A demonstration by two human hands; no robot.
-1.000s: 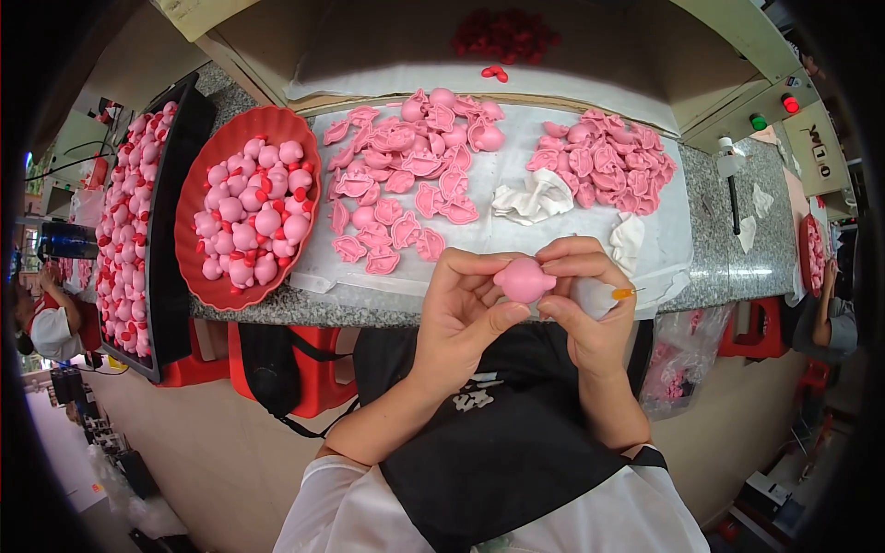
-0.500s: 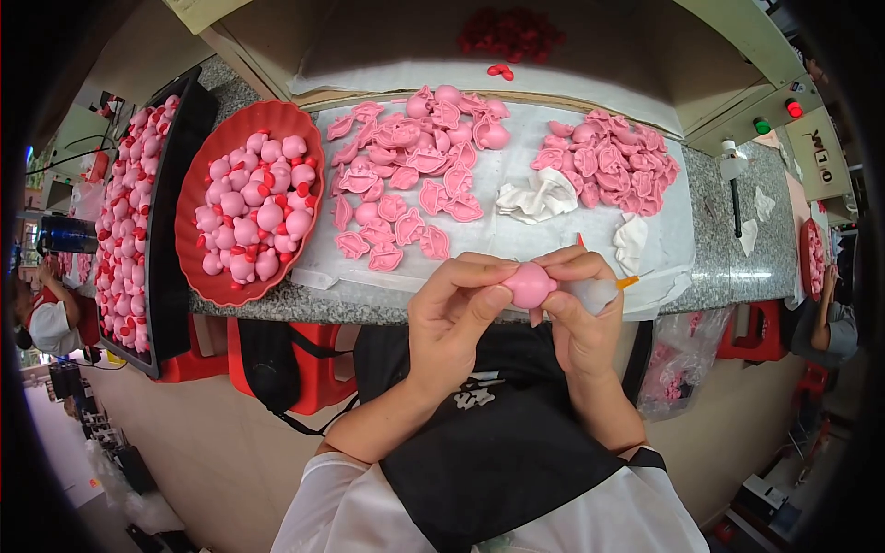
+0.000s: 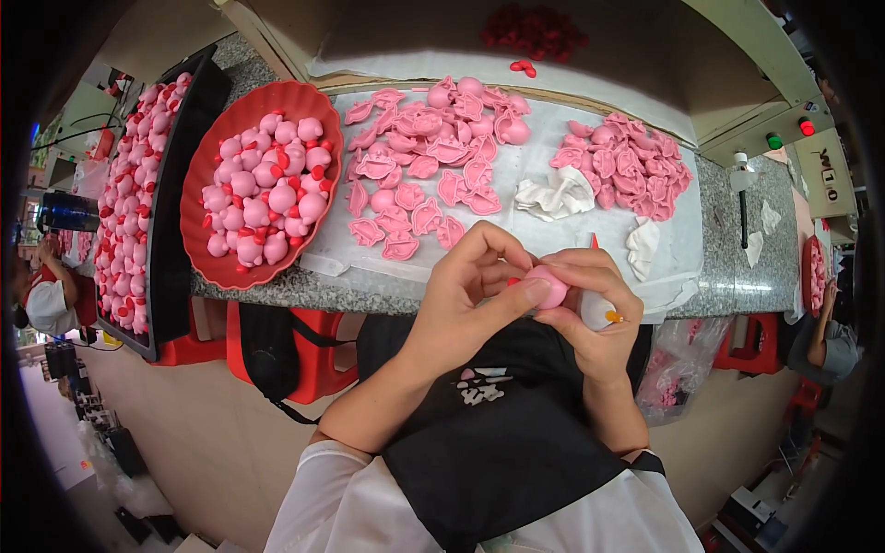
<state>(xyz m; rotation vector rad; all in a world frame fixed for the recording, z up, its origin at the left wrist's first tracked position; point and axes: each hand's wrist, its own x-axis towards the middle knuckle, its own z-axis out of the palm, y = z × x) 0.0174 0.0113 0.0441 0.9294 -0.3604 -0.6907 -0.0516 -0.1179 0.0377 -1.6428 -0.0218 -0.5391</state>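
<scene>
Over the table's front edge, a round pink ball-shaped piece [image 3: 551, 289] is pinched between the fingers of my left hand [image 3: 466, 300] and my right hand [image 3: 595, 318]. A bit of red shows at its left side by my left fingertips. A small white squeeze bottle [image 3: 595, 311] with an orange tip rests in my right palm, partly covered by the fingers. Beyond my hands lie loose pink shell-like pieces [image 3: 424, 166] on white paper [image 3: 525, 235]. To the left, a red scalloped bowl [image 3: 198, 230] holds pink balls with red parts.
A black tray [image 3: 180, 184] of similar pink and red pieces stands far left. Another pink heap [image 3: 627, 166] sits right, by crumpled white tissue [image 3: 556, 195]. Red bits [image 3: 535, 32] lie in the shelf box at the back. Red stools [image 3: 318, 369] stand below the table.
My hands have turned the pink ball, and red now shows at its left side. The left fingers have bent up over it. The view has shifted slightly.
</scene>
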